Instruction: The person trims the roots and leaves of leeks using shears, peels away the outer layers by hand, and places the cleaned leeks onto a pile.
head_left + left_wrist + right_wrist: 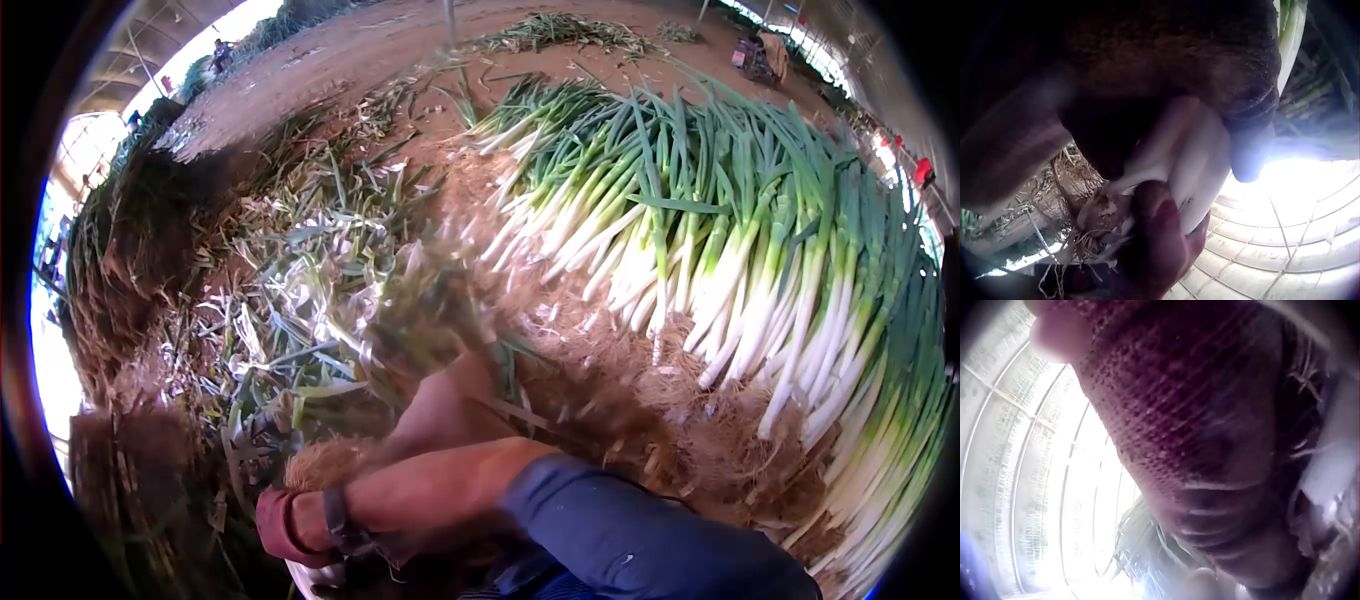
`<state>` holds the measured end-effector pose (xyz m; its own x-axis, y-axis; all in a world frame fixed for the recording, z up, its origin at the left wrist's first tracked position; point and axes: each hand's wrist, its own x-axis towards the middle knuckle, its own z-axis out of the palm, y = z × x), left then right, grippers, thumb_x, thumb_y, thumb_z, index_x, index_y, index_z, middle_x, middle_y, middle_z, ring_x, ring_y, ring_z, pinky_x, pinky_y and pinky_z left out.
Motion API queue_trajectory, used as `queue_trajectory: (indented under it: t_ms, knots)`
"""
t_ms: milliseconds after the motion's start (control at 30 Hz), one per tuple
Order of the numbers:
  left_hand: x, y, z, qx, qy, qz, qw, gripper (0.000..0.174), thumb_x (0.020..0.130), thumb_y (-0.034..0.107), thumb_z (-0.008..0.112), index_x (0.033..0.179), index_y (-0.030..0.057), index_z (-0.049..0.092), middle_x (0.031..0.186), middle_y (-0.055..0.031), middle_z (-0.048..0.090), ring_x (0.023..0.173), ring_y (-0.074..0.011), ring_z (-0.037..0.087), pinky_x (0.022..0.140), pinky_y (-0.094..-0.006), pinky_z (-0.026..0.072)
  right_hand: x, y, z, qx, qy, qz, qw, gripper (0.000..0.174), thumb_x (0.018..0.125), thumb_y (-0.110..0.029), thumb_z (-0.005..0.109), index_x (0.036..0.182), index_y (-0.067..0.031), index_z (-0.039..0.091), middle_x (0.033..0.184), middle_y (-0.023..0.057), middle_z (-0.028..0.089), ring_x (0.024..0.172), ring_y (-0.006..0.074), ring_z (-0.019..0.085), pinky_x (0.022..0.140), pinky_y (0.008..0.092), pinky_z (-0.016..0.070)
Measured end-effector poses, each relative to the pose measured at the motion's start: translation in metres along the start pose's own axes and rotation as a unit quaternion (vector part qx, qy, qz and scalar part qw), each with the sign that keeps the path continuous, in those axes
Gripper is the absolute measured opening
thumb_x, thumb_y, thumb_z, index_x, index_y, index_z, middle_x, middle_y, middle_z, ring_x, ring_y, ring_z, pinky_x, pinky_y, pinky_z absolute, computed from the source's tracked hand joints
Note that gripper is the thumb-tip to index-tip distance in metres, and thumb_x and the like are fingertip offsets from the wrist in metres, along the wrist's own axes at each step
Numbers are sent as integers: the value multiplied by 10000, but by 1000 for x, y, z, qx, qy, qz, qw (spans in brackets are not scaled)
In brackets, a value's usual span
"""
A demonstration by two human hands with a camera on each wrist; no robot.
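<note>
In the head view my right hand [282, 527], in a maroon glove with a dark strap at the wrist, is low at the left, where a bit of white stalk [318, 576] shows beneath it. The left hand is hidden there. In the left wrist view my dark gloved left hand [1191, 69] grips several green onions [1200, 162], their white stalks pointing down toward stringy roots [1091, 234]. Maroon fingers [1175, 250] curl round the same stalks from below. The right wrist view shows the mesh-knit right hand [1191, 419] close up, with a white stalk [1335, 462] beside it.
A long row of green onions [720, 230] lies on the ground at right, roots toward me. Peeled leaves and husks [310, 290] are heaped at left. Brown soil [350, 70] stretches behind, with a small vehicle [757, 58] far off. Curved roof panels show overhead.
</note>
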<state>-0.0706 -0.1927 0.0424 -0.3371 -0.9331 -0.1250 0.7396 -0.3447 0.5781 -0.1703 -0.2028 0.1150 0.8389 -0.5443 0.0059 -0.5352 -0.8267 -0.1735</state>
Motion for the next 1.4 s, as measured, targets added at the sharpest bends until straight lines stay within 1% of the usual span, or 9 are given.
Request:
queue_trajectory:
  t_ms: [300, 400, 500, 567, 633, 800, 900, 1000, 1400]
  knots:
    - [23, -68, 111, -2, -206, -138, 969, 680, 957, 566, 687, 1391, 50, 599, 1358, -115, 671, 1233, -285, 647, 1080, -463, 508, -236, 80, -204, 70, 38, 258, 963, 386, 610, -305, 895, 944, -120, 837, 1014, 96, 800, 963, 310, 771, 857, 427, 608]
    - [89, -102, 210, -39, -472, -253, 844, 669, 959, 565, 684, 1379, 50, 609, 1346, -113, 679, 1220, -284, 654, 1071, -461, 513, -354, 56, -244, 32, 160, 372, 914, 382, 726, -332, 860, 944, -37, 754, 853, 136, 759, 829, 322, 740, 804, 459, 592]
    - [83, -174, 346, -118, -609, -321, 716, 563, 996, 555, 629, 1245, 53, 688, 1172, -108, 731, 1080, -261, 704, 967, -426, 540, -454, -6, -229, -79, 335, 474, 811, 292, 844, -308, 795, 1013, -92, 694, 732, 45, 678, 623, 168, 632, 571, 340, 551]
    - [9, -206, 431, 55, -381, -240, 891, 528, 1012, 535, 603, 1220, 60, 700, 1140, -113, 725, 1064, -252, 698, 957, -402, 541, -498, -56, -200, -227, 499, 448, 706, 491, 907, -444, 792, 1181, -49, 693, 854, 59, 754, 689, 151, 716, 576, 296, 598]
    - [-49, -245, 489, 90, -510, -111, 848, 417, 1017, 435, 595, 1047, 42, 732, 983, -100, 728, 871, -186, 669, 903, -370, 536, -519, -115, -174, -291, 511, 538, 604, 521, 946, -422, 777, 1285, -41, 671, 1044, 100, 783, 815, 174, 772, 670, 293, 648]
    - [-162, -459, 458, -63, -699, -473, 533, 384, 1000, 171, 597, 1337, 8, 681, 1016, -141, 765, 990, -248, 741, 941, -398, 586, -517, -214, -133, -349, 530, 692, 345, 545, 945, -359, 782, 1360, -31, 652, 1169, 138, 761, 985, 228, 773, 827, 345, 647]
    - [-200, -453, 409, 56, -741, -194, 641, 313, 886, 198, 763, 1125, -3, 744, 1076, -120, 757, 1017, -259, 713, 928, -389, 570, -545, -242, -101, -319, 486, 744, 330, 576, 940, -391, 768, 1375, -38, 638, 1197, 148, 739, 1011, 238, 759, 846, 353, 635]
    - [-143, -412, 383, 329, -604, -392, 611, 508, 892, 302, 799, 1248, -48, 709, 1083, -195, 776, 985, -206, 719, 885, -375, 567, -588, -256, -77, -320, 385, 803, 322, 607, 935, -423, 754, 1391, -44, 625, 1225, 159, 717, 1036, 248, 745, 864, 362, 623]
    - [45, -252, 207, 437, -353, -186, 806, 587, 989, 392, 742, 1383, -33, 648, 1251, -137, 746, 1108, -209, 701, 981, -338, 562, -657, -268, -70, -276, 247, 875, 312, 732, 916, -551, 699, 1452, -69, 573, 1336, 202, 629, 1138, 289, 689, 937, 395, 576]
